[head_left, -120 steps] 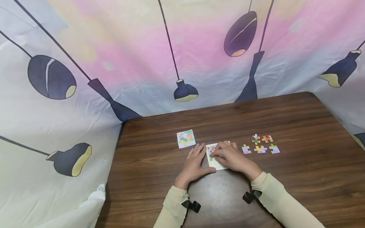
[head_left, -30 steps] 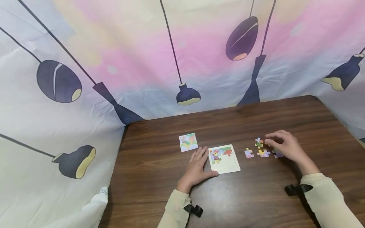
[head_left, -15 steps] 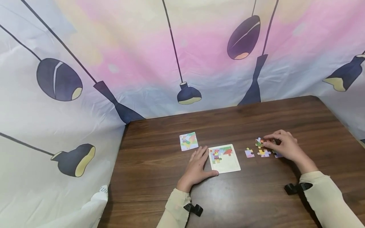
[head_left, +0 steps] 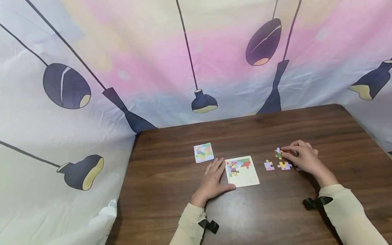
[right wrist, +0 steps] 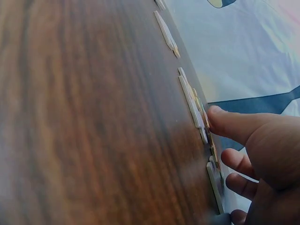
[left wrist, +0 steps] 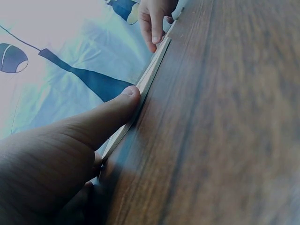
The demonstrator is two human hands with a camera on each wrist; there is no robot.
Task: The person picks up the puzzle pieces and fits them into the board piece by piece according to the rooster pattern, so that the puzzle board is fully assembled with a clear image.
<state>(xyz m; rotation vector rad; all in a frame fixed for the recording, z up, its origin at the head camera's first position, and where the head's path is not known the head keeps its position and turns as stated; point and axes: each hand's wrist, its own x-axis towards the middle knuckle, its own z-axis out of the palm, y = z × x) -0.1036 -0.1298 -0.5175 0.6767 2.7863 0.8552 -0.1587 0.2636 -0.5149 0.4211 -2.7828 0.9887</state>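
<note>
In the head view, a square white puzzle board (head_left: 246, 178) lies on the table with several pieces fitted along its top and left, showing part of a bird. My left hand (head_left: 210, 183) rests at its left side, fingers extended and thumb at the lower left corner; the left wrist view shows the thumb (left wrist: 129, 98) against the board's edge. At the right, thumb and index finger of my right hand (head_left: 303, 158) pinch the right side of a green and white puzzle piece (head_left: 278, 153). The hand partly covers other pieces.
A lilac puzzle piece (head_left: 269, 165) and a yellow and purple one (head_left: 284, 165) lie in front of the right hand. A square picture card (head_left: 203, 152) sits behind the left hand. Patterned cloth (head_left: 171, 85) hangs behind the brown table (head_left: 165, 190).
My right hand has left the board and moved right to the loose pieces, then shifted slightly left onto the green and white puzzle piece. A red piece now sits on the board. My left hand stays.
</note>
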